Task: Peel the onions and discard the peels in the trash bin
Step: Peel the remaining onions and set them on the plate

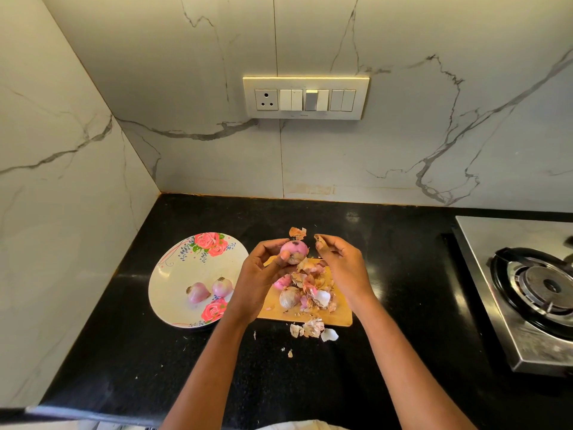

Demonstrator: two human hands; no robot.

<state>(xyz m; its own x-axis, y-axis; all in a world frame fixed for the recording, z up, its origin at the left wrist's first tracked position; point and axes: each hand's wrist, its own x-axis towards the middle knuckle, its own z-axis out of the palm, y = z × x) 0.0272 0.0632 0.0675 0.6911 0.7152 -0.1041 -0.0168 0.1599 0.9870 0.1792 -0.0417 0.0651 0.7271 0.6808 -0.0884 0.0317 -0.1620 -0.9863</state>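
Observation:
My left hand (263, 268) holds a pink, partly peeled onion (294, 250) above the wooden cutting board (338, 315). Just to its right, my right hand (338, 262) pinches a small piece of dry peel (320, 239) between thumb and fingers. A heap of onion peels (313, 283) covers the board, and an unpeeled brownish onion (290, 297) lies in it. Two peeled onions (198, 291) (222, 286) rest on the floral plate (173, 274) to the left. No trash bin is in view.
More peel scraps (313, 329) lie on the black counter (139, 352) in front of the board, and one scrap (297, 233) behind it. A steel gas stove (527, 293) stands at the right. Marble walls close the back and left; a switch panel (305, 99) is above.

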